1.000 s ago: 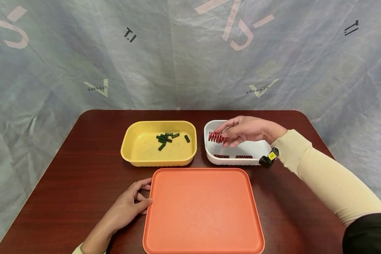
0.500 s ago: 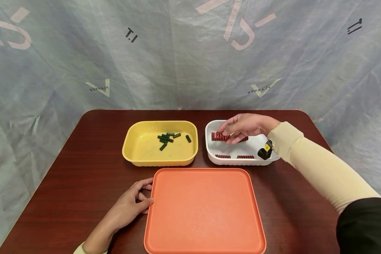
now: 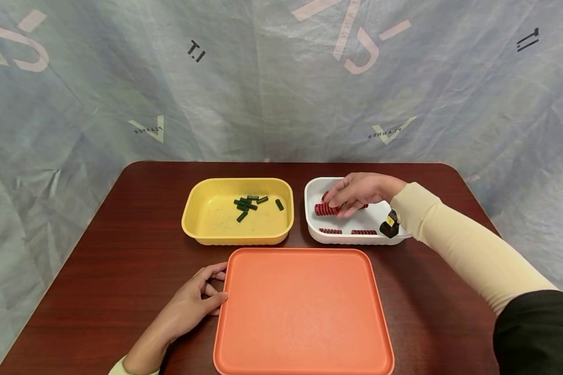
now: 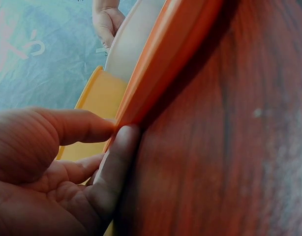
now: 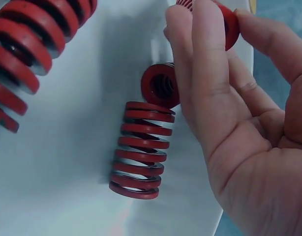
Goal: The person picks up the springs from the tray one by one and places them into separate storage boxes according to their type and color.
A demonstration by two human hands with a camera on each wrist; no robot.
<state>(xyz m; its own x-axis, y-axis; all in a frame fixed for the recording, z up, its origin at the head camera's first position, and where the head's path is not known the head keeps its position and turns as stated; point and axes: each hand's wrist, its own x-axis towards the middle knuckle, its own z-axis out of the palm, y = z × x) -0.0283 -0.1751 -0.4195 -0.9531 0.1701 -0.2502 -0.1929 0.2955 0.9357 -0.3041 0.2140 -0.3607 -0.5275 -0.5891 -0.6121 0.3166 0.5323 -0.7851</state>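
In the head view, my right hand [image 3: 358, 190] reaches into the white bin [image 3: 312, 221] and grips a red coil spring [image 3: 326, 209]. The right wrist view shows that spring [image 5: 231, 27] between thumb and fingers, partly hidden by them. Below the fingers lies another red spring [image 5: 142, 152], and beside it one shows its round end [image 5: 150, 88]. A larger-looking red spring [image 5: 38, 42] is near the camera. My left hand [image 3: 187, 304] holds the left edge of the orange tray [image 3: 305, 312], its rim [image 4: 141, 83] pinched between thumb and finger in the left wrist view.
Left of the white bin stands a yellow bin [image 3: 216, 229] holding several dark green springs [image 3: 246, 204]. Red springs [image 3: 330, 231] also lie along the white bin's near wall. All rests on a brown wooden table [image 3: 122, 260], with a grey sheet [image 3: 262, 78] behind.
My right hand has lowered with the red spring from above the white bin into it, shifting slightly. The left hand keeps its hold on the tray.
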